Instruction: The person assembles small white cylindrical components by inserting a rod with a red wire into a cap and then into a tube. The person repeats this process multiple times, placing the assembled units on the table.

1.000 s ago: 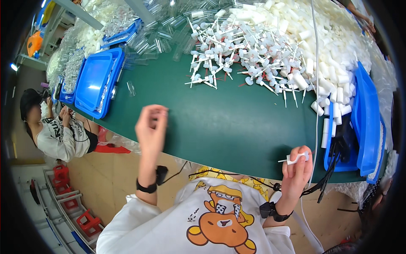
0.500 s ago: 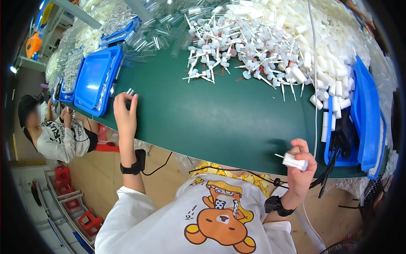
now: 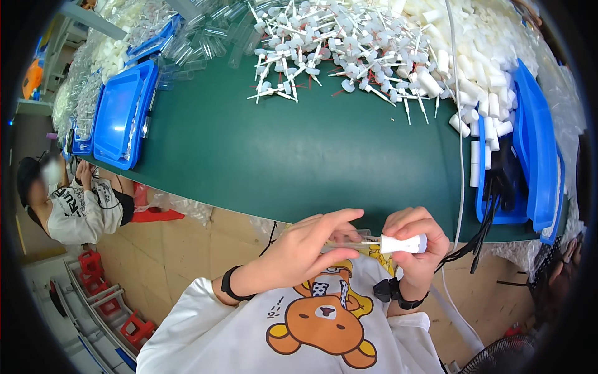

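Observation:
Close to my body, in front of the table's near edge, my left hand [image 3: 305,246] holds a clear plastic tube [image 3: 356,235] lying sideways, its index finger and thumb stretched along either side. My right hand [image 3: 420,240] grips a white cap [image 3: 398,244] with a thin white stem pointing left. The stem's tip is at the tube's mouth; how far it reaches inside I cannot tell. Part of the tube is hidden behind my left fingers. Far across the table lies a pile of white-stemmed applicators [image 3: 349,56] with pale translucent discs and some red strands.
Loose white caps [image 3: 492,93] are heaped at the right, clear tubes [image 3: 208,43] at the far left. Blue trays [image 3: 121,112] stand left, another blue tray [image 3: 537,168] with black cables right. A white cord [image 3: 460,156] crosses the green table [image 3: 280,156]. A co-worker [image 3: 75,199] sits left.
My left hand has come from beside the left blue trays to my right hand, bringing the clear tube. My right hand has moved slightly left, and the cap's stem now meets the tube.

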`<state>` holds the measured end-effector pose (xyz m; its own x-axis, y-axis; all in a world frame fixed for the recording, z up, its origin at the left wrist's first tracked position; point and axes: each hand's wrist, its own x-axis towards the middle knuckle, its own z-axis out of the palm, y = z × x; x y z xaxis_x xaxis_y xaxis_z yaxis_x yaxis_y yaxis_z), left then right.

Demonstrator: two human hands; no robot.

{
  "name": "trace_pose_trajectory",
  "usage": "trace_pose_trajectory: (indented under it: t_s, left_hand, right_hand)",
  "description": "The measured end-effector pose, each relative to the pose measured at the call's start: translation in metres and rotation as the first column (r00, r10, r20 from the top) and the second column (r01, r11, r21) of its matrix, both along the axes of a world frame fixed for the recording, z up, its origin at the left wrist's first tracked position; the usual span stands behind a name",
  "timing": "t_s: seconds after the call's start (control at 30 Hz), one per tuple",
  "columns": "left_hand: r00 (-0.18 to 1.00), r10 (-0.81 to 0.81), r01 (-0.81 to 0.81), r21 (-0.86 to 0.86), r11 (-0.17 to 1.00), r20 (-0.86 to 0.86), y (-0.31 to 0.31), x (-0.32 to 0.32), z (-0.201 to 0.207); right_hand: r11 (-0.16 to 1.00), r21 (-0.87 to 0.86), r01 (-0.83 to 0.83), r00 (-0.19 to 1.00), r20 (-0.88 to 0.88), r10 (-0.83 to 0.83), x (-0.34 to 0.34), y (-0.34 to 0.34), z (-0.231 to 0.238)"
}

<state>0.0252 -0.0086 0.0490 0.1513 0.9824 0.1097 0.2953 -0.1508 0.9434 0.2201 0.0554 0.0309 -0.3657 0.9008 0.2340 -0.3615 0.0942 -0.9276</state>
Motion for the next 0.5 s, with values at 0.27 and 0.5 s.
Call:
trace_pose_trajectory:
  t_s: [0.27, 0.5]
  left_hand:
    - [0.979, -0.125, 0.146, 0.128, 0.981, -0.159, 0.013, 0.004, -0.005]
    - [0.938, -0.149, 0.189, 0.099, 0.977, -0.314, 0.010, 0.007, -0.004]
  right_hand:
    - [0.998, 0.048, -0.052, 0.980, 0.195, 0.041, 0.010, -0.001, -0.001]
    - [0.995, 0.050, -0.092, 0.946, 0.317, 0.072, 0.015, 0.000, -0.001]
